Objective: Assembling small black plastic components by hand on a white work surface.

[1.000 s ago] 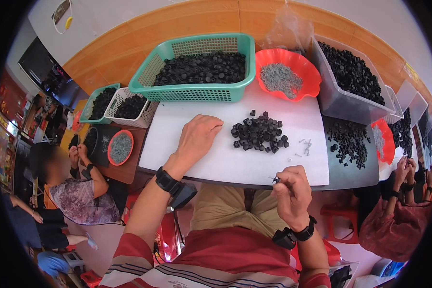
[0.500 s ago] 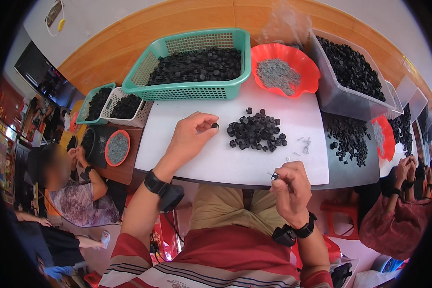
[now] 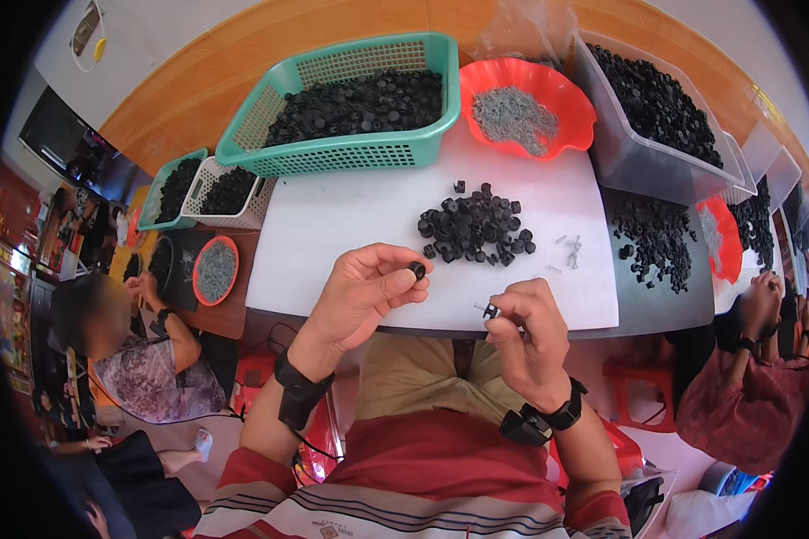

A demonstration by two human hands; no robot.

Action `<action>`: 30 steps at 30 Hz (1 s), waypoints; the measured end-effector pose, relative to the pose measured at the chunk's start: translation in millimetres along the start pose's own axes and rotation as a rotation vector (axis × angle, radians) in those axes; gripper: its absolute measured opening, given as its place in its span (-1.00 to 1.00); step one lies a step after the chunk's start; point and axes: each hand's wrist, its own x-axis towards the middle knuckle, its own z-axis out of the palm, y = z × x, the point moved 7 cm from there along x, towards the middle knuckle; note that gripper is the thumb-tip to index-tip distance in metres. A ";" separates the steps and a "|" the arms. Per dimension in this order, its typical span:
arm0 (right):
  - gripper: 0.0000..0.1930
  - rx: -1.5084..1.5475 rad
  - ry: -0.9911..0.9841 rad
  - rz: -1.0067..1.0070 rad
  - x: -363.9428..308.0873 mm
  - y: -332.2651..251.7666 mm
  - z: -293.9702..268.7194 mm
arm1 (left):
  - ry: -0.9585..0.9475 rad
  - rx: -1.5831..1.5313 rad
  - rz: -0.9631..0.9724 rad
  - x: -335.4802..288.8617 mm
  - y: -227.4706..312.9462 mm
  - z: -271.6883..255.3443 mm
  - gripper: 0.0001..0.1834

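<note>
A small round black plastic cap [image 3: 417, 269] is pinched between the thumb and fingertips of my left hand [image 3: 364, 292], over the near part of the white sheet [image 3: 306, 247]. To its right, my right hand [image 3: 532, 337] grips a small black plastic clip [image 3: 491, 312] with a thin metal screw [image 3: 479, 306] sticking out to the left. The two held parts are apart. Just beyond my hands lies a pile of black plastic parts [image 3: 472, 225]. Several loose screws [image 3: 571, 251] rest to the right of that pile.
At the back stand a green basket [image 3: 333, 160] of black parts, a red scalloped bowl [image 3: 575, 112] of screws and a clear bin [image 3: 638, 171] of black parts. More black parts [image 3: 652, 242] lie on the dark tabletop at right. Other people sit at the left and right.
My left hand has come nearer to me and rightward with the cap, turning it. My right hand has shifted left and slightly away with the clip. The two hands are closer together.
</note>
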 end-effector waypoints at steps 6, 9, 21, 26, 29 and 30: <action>-0.78 0.005 -0.001 0.017 1.8 -1.1 6.7 | -0.063 -0.208 -0.040 -3.0 -20.0 5.6 -0.77; -0.78 0.004 -0.002 -0.001 3.9 -2.1 11.6 | -0.080 -0.253 -0.056 -6.8 -27.2 6.3 -0.76; -0.77 -0.012 -0.002 -0.081 8.7 -0.9 14.7 | -0.085 -0.272 -0.084 -8.1 -38.9 20.0 -0.74; -0.78 -0.008 -0.013 -0.081 7.9 0.2 19.2 | -0.058 -0.229 -0.085 -9.9 -40.6 20.1 -0.73; -0.78 -0.036 -0.028 -0.094 9.0 -1.7 21.3 | -0.059 -0.223 -0.090 -10.4 -42.0 18.8 -0.73; -0.78 -0.036 -0.029 -0.094 8.8 -1.5 21.7 | -0.059 -0.217 -0.092 -10.5 -42.2 19.3 -0.73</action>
